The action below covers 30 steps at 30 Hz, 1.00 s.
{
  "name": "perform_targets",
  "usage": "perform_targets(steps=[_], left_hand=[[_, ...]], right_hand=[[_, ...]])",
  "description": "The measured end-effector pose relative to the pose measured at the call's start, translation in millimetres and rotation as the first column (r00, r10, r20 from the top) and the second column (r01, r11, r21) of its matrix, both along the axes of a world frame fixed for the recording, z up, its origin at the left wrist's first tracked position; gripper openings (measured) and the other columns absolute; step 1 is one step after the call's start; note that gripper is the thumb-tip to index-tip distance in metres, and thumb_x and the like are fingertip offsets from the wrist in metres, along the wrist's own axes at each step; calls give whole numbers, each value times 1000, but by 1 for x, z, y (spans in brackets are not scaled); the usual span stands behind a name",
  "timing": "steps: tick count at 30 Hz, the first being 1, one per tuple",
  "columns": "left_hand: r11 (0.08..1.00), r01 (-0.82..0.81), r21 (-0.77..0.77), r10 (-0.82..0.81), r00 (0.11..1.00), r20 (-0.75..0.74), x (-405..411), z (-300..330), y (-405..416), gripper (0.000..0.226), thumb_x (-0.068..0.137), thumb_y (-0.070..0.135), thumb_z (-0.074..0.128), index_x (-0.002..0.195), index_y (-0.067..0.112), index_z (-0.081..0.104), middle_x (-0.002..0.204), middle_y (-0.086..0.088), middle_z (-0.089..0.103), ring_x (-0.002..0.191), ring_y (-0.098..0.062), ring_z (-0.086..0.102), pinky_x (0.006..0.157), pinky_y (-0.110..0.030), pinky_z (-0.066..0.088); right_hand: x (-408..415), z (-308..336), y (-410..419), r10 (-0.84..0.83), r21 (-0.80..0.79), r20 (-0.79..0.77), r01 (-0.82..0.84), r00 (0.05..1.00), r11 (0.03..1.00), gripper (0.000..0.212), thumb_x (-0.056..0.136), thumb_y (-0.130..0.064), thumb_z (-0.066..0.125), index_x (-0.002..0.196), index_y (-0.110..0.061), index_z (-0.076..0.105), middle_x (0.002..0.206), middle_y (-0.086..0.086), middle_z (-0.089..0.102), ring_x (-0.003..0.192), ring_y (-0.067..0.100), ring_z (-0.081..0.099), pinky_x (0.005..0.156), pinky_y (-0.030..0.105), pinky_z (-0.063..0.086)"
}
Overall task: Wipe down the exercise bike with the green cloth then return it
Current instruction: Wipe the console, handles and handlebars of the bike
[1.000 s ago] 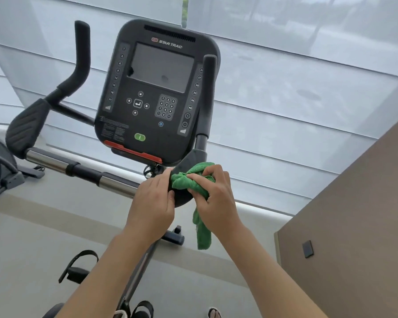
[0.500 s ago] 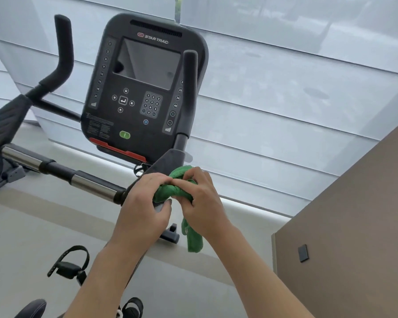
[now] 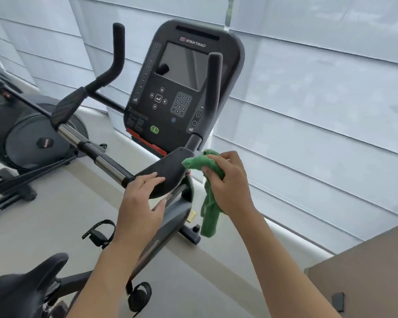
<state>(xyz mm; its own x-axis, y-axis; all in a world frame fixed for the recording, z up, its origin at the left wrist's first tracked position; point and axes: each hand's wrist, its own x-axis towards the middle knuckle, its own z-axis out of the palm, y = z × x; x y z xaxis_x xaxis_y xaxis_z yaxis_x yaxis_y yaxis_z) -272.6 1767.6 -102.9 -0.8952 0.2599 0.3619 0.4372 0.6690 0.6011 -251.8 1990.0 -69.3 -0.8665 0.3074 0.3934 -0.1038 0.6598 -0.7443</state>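
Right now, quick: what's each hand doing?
Left hand: open, fingers resting on the black elbow pad.
Right hand: gripping the green cloth, its tail hanging below.

the green cloth [image 3: 210, 204] looks like soft, nubby microfibre, crumpled and matt. the bike's console [image 3: 182, 88] is matt dark plastic, with a glossy screen [image 3: 184, 65] that catches reflections. the handlebar tube [image 3: 87, 145] is shiny chrome metal broken up by black bands, and the elbow pad [image 3: 168, 171] looks like matt, slightly grainy rubbery foam. the upright grips [image 3: 213, 88] are matt black too. saddle [image 3: 25, 285] is smooth, leather-like, with stitching.
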Motion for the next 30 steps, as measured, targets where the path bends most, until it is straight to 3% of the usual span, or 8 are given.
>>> perform_targets(steps=[4,11,14,16,19,22,26,30], left_hand=[[1000,-24,6,24,1000,11,3,-5,2,56,84,4,82,134,22,66,138,8,60,129,-8,48,103,1,27],[992,-102,-72,98,994,-53,-11,4,9,34,84,19,86,114,22,71,116,5,64,105,-16,53,88,-32,56],[981,-133,-143,126,990,-62,-17,13,14,28,84,31,85,105,23,68,103,6,59,95,-18,52,77,-34,52],[976,-104,-194,98,994,-42,-27,25,19,33,86,41,81,113,28,67,105,9,58,97,-17,52,79,-31,49],[977,-15,-214,6,999,-45,-52,40,34,50,87,47,78,130,30,62,122,10,57,110,-16,50,92,-33,48],[974,68,-218,-90,991,-95,-78,45,59,51,85,45,79,129,24,62,125,7,55,114,-19,53,98,-40,51],[973,116,-198,-144,981,-131,-96,42,91,53,86,38,79,132,20,60,128,6,55,117,-18,55,101,-36,51],[986,104,-130,-132,964,-231,-99,32,106,39,92,26,74,128,15,62,127,2,57,118,-17,55,103,-30,50]], right_hand=[[-45,28,12,-10,26,-156,14,988,1000,27,98,-15,71,125,-16,76,115,-3,52,113,23,54,102,25,44],[-118,34,31,-77,6,-270,81,960,997,28,97,-12,71,124,-15,76,129,3,53,119,24,53,111,31,43],[-117,12,10,-85,16,-248,92,965,996,27,94,-11,73,121,-13,78,132,6,53,122,25,50,111,18,30],[-107,-1,1,-96,-45,-226,88,969,995,29,95,-9,72,123,-15,77,129,5,54,120,26,49,106,9,26],[-91,-15,2,-12,-86,-220,-7,976,996,30,94,-9,72,123,-14,78,126,2,54,122,24,52,108,24,41],[-87,-18,21,75,-125,-236,-107,969,986,27,95,-4,70,120,-9,77,126,1,54,120,23,57,108,31,49],[-104,-3,51,-5,-237,-307,-71,952,969,26,98,-5,69,122,-11,76,129,-1,55,123,18,59,110,32,49],[-138,20,77,-74,-305,-370,-46,926,951,33,100,-7,67,133,-8,71,141,-3,58,134,12,55,116,19,39]])
